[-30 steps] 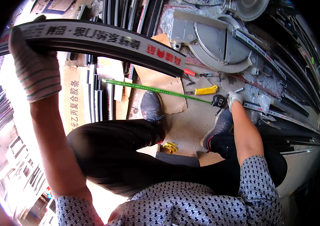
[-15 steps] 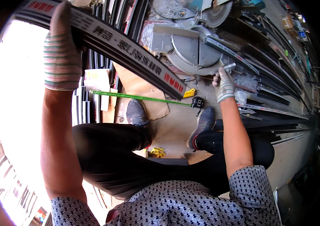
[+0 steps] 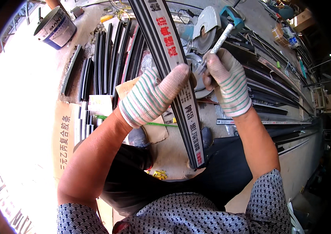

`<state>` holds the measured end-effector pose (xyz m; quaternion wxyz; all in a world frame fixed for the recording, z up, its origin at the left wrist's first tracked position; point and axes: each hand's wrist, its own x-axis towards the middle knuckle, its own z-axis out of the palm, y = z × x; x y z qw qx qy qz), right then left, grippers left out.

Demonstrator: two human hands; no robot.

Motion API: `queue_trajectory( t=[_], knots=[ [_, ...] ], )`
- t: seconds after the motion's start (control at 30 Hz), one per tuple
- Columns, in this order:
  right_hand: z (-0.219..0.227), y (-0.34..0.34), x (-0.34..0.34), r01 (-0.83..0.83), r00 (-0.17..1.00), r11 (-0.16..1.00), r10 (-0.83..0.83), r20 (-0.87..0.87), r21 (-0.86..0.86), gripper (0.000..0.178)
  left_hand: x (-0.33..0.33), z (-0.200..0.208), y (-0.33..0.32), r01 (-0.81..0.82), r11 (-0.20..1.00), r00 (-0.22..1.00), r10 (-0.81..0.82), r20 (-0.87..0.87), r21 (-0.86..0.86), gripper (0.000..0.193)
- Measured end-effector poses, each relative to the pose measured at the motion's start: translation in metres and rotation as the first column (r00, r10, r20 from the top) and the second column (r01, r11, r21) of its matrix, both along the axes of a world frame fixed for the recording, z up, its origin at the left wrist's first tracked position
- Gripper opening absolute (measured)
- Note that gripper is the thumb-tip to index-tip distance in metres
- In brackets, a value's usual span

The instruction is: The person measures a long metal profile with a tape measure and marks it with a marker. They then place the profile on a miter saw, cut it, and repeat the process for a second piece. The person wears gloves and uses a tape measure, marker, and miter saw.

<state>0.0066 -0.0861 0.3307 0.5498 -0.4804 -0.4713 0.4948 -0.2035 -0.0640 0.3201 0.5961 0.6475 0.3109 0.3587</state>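
My left hand [image 3: 149, 95], in a striped work glove, is wrapped round a long black profile bar [image 3: 190, 117] with printed film along its face. The bar slants from the top of the view down to just above my lap. Held in my gloved right hand [image 3: 229, 82] is a slim white marker pen [image 3: 224, 38]. Its lower end points toward the bar's right edge, close to my left thumb; whether it touches cannot be made out. Past my right hand stands a mitre saw [image 3: 204, 33], its base partly hidden by my hands and the bar.
Several black profiles [image 3: 103, 62] lie left of the bar, and more long profiles [image 3: 278, 85] are stacked at right. A white bucket [image 3: 56, 29] stands far left. A green tape [image 3: 159, 124] stretches over cardboard [image 3: 155, 133] by my shoes. Yellow gloves [image 3: 159, 174] lie between my legs.
My left hand has come toward the middle, and the bar has turned from a sideways slant to a steeper one. My right hand has risen beside it with the pen. The view has shifted.
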Motion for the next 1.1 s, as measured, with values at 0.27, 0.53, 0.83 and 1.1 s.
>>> queue_trajectory(
  t=[0.27,0.53,0.83,1.1],
  knots=[
    [-0.003,-0.005,0.004,-0.033,0.999,0.998,0.033,0.003,-0.045,0.022,0.001,-0.003,0.002,0.108,0.991,0.994,-0.11,-0.023,-0.083,0.066],
    [-0.011,-0.006,0.014,0.004,0.999,1.0,-0.005,0.053,0.008,0.021,0.016,-0.007,0.008,0.162,0.972,0.987,-0.159,0.034,-0.168,0.069],
    [-0.016,-0.002,0.025,-0.029,0.999,0.996,0.026,0.037,0.08,0.022,0.021,-0.005,0.019,0.186,0.978,0.983,-0.185,0.017,-0.098,0.063],
    [-0.007,-0.002,0.035,0.06,0.977,0.998,-0.063,-0.204,-0.02,0.019,0.025,-0.001,0.013,0.155,0.985,0.988,-0.156,0.001,-0.072,0.064]
  ],
)
